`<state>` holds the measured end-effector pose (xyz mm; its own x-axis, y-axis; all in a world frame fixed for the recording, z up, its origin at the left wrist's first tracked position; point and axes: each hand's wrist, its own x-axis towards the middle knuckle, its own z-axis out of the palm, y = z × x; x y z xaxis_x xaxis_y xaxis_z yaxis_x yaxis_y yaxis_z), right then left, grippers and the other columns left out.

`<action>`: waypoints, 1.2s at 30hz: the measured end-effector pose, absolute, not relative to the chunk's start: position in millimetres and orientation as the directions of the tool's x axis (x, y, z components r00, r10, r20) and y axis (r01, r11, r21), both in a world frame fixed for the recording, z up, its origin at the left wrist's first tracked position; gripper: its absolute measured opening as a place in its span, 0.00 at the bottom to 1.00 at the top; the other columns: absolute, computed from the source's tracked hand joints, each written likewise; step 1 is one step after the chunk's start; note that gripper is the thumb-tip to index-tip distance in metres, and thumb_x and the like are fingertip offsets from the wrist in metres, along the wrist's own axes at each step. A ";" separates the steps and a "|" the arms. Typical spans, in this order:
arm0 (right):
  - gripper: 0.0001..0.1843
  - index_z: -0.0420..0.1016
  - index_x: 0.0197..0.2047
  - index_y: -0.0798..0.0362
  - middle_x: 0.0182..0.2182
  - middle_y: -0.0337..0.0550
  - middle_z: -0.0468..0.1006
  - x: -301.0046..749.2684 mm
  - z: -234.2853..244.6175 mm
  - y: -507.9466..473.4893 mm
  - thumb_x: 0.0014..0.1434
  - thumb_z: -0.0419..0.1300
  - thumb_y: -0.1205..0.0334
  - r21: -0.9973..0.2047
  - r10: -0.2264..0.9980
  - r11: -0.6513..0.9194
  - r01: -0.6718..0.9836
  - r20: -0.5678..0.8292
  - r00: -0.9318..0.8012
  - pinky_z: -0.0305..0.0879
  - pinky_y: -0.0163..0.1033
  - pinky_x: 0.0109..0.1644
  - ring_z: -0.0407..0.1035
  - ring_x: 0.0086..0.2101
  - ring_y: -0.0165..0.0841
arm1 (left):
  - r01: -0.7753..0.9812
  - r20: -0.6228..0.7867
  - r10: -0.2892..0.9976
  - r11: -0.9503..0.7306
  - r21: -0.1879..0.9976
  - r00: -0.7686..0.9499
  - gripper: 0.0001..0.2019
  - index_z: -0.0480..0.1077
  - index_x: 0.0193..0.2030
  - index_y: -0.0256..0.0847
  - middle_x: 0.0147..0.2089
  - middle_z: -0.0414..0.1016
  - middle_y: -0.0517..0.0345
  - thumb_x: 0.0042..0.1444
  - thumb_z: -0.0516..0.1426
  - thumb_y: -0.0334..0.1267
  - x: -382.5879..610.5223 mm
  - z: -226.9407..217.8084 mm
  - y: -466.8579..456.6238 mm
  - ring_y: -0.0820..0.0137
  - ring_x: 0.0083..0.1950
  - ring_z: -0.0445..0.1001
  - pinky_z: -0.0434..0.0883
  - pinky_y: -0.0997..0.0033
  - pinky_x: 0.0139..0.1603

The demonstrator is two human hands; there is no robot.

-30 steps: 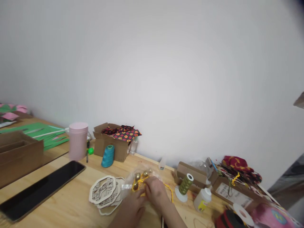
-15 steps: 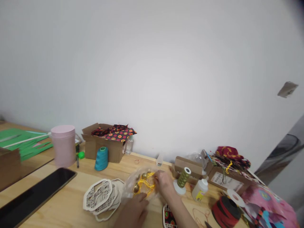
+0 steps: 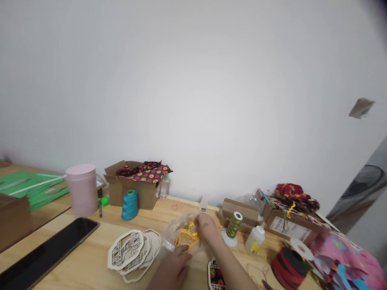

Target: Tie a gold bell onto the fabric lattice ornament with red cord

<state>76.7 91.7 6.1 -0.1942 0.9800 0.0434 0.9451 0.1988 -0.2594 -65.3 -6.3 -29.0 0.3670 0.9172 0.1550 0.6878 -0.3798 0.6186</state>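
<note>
A clear plastic bag (image 3: 171,230) lies on the wooden table in front of me, with tangled yellow cords (image 3: 187,237) inside. My left hand (image 3: 174,266) is at the bag's near side, its fingers closed on the plastic. At the right side, my right hand (image 3: 208,228) pinches the bag's edge with curled fingers; the fingertips are partly hidden. Left of the bag is a stack of pale cut-out lattice frames (image 3: 127,249). Beneath my right forearm lies a lattice frame backed with patterned fabric (image 3: 215,274), partly covered.
Behind stand a box of patterned fabric (image 3: 133,193), a teal thread cone (image 3: 130,205) and a pink canister (image 3: 82,191). To the right are a green thread spool (image 3: 234,226), a glue bottle (image 3: 255,241) and a red ribbon roll (image 3: 287,268). A long black panel (image 3: 48,251) lies left.
The plastic on the bag's left has folded inward, and the gold bells seen there before are now largely covered. Both hands stay at the bag, with the right slightly higher.
</note>
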 end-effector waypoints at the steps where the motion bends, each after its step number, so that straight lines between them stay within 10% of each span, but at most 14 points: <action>1: 0.14 0.64 0.47 0.55 0.45 0.45 0.68 78.6 6.5 91.5 0.58 0.53 0.61 -0.262 0.977 0.212 0.941 0.033 -0.211 0.66 0.45 0.40 0.67 0.39 0.35 | 0.688 0.154 0.919 -0.376 0.621 0.363 0.17 0.71 0.42 0.42 0.54 0.66 0.49 0.46 0.50 0.27 -65.3 -29.1 -6.0 0.62 0.53 0.65 0.61 0.63 0.54; 22: 0.13 0.64 0.47 0.54 0.45 0.45 0.68 66.4 15.3 98.7 0.58 0.53 0.62 -0.178 0.971 0.098 0.979 -0.200 -0.134 0.65 0.45 0.41 0.67 0.40 0.35 | 0.667 0.183 0.904 -0.410 0.622 0.386 0.13 0.72 0.39 0.43 0.52 0.69 0.50 0.51 0.49 0.31 -64.3 -26.5 -1.7 0.64 0.52 0.66 0.62 0.66 0.53; 36: 0.15 0.66 0.46 0.57 0.45 0.42 0.68 88.0 12.3 91.6 0.56 0.54 0.60 -0.608 0.947 0.028 0.793 -0.238 -0.216 0.66 0.44 0.39 0.67 0.40 0.38 | 0.649 0.285 0.873 -0.485 0.586 0.395 0.11 0.73 0.34 0.42 0.48 0.72 0.50 0.50 0.50 0.29 -63.5 -25.4 0.7 0.64 0.48 0.70 0.66 0.67 0.48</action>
